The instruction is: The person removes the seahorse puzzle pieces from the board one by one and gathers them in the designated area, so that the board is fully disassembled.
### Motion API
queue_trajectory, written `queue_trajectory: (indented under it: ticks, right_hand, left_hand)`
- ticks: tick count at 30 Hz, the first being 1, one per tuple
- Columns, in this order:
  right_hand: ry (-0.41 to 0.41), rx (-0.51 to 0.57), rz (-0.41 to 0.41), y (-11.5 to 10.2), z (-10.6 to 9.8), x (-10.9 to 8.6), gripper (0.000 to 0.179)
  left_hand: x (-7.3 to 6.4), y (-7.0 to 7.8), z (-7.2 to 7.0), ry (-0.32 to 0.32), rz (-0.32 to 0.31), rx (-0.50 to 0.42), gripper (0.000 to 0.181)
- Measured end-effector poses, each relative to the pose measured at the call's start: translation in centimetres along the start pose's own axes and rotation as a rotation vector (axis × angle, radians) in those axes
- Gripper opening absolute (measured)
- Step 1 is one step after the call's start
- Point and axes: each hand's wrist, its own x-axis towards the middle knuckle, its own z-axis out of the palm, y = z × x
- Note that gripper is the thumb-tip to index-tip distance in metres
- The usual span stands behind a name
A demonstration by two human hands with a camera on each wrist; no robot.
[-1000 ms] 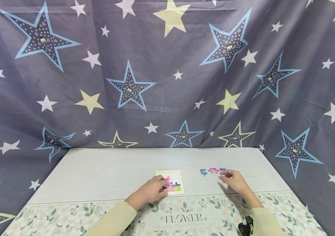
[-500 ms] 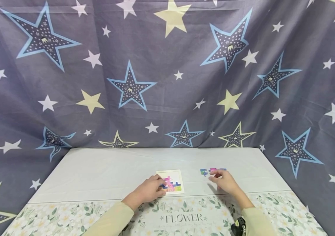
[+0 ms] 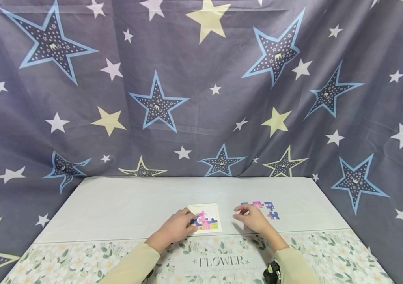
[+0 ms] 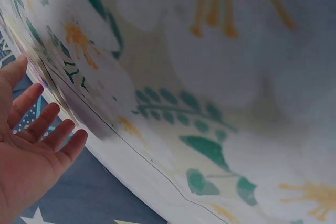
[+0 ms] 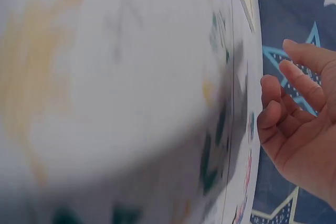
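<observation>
Your puzzle tray [image 3: 211, 210] lies flat on the white stretch of the tabletop [image 3: 127, 207], close to square, so neither side reads as its long axis; its near edge runs almost parallel to the seam above the printed word FLOWER [image 3: 221, 262]. Joined pieces [image 3: 206, 225] fill the near part, a pink shape rising from them toward the far rim. Your left hand [image 3: 174, 229], fingers loosely extended and gripping nothing, reaches the tray's left edge, its fingertips overlapping the rim from above; you cannot tell how firmly they touch. Your right hand [image 3: 256, 219] hangs released to the right of the tray, well apart from it, thumb and fingers parted.

Three loose pieces make a left-to-right row beyond that hand: a blue one [image 3: 245, 204] partly hidden by it, a pink one [image 3: 257, 204] and another blue one [image 3: 269, 205]. A fourth [image 3: 273, 215] sits nearer you, below the row's right end.

Your left wrist view opens up the palm and spread fingers, the tray shrunk to a thin edge beside them. Your right wrist view bares the curled fingers and unoccupied palm that the head view mostly conceals.
</observation>
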Motion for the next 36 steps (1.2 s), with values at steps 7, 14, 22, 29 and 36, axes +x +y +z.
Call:
queue_trajectory:
  ticks: [7,14,22,29,36]
  right_hand:
    - [-0.056,0.011,-0.046,-1.3,2.1,0.3,0.025]
    - [-0.104,0.021,-0.091,-2.3,3.7,0.4,0.023]
    - [-0.142,-0.022,-0.095,-3.2,5.1,0.6,0.025]
    - [-0.121,-0.052,-0.121,-3.9,6.1,0.8,0.021]
    - [-0.115,-0.072,-0.145,-4.1,6.8,1.0,0.019]
  left_hand:
    - [0.1,0.2,0.2,-0.014,-0.054,0.004,0.042]
    - [0.2,0.4,0.1,-0.022,-0.063,0.005,0.041]
    - [0.3,0.2,0.2,-0.03,-0.046,0.003,0.038]
    - [0.5,0.1,0.2,-0.023,-0.033,0.0,0.038]
    - [0.5,0.2,0.0,-0.018,-0.013,-0.012,0.036]
